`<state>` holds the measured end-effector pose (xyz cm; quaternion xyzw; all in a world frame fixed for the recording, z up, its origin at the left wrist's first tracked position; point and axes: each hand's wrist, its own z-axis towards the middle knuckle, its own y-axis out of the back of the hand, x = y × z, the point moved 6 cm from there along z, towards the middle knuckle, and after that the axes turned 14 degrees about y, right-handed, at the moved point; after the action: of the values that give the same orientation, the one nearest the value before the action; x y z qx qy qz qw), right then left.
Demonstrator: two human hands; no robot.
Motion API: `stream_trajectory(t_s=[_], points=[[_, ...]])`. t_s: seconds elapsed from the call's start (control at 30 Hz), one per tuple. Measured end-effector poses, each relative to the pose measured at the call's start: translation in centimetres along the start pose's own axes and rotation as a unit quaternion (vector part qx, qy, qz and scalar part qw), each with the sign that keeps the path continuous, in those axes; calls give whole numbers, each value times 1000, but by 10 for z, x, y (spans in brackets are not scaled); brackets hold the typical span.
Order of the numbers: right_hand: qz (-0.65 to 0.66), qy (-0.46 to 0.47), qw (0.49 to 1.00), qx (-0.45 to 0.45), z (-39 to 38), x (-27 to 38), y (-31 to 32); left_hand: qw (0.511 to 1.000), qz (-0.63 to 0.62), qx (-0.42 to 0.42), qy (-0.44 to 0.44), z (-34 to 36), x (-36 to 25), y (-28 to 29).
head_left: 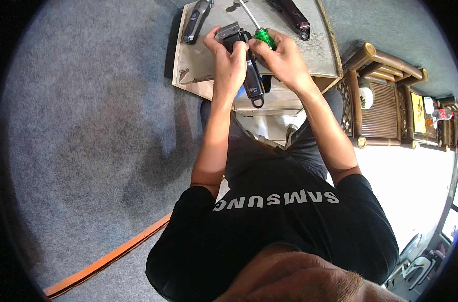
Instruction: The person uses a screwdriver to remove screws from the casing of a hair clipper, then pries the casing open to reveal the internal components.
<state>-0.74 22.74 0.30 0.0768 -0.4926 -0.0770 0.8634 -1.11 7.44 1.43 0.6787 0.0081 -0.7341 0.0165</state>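
Observation:
A black hair clipper [253, 83] with a metal blade head [229, 31] is gripped in my left hand [228, 64], the fingers and thumb closed around its upper part. The hanging loop at its lower end points toward me. My right hand [285, 59] is closed on the green handle of a screwdriver [264, 37], whose metal shaft points away from me. My right thumb and fingertips are close beside the clipper's body; whether they touch it I cannot tell. Both hands are over the near part of a small wooden table [319, 58].
On the tabletop lie a grey clipper [196, 22] at the left and a dark maroon clipper [292, 17] at the right. A small metal piece [183, 74] lies near the left edge. Bamboo chairs [382, 113] stand at the right. An orange strip [110, 256] crosses the floor.

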Motion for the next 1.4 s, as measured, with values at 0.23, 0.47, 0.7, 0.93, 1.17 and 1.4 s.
stream_trajectory(t_s=[0.23,0.47,0.7,0.93,1.17,1.4], points=[[137,-46,989,26,-1,-1,-1,994,6,109,29,7,3,0],[162,-49,985,23,-3,2,2,977,-68,184,78,7,7,0],[157,-22,986,45,-4,10,2,968,-80,217,96,8,7,5],[143,0,988,49,-3,6,0,956,-100,259,91,8,4,5],[149,8,987,65,-4,10,1,954,-103,272,65,11,8,6],[111,-10,989,99,-6,13,1,951,-157,242,107,11,8,12]])
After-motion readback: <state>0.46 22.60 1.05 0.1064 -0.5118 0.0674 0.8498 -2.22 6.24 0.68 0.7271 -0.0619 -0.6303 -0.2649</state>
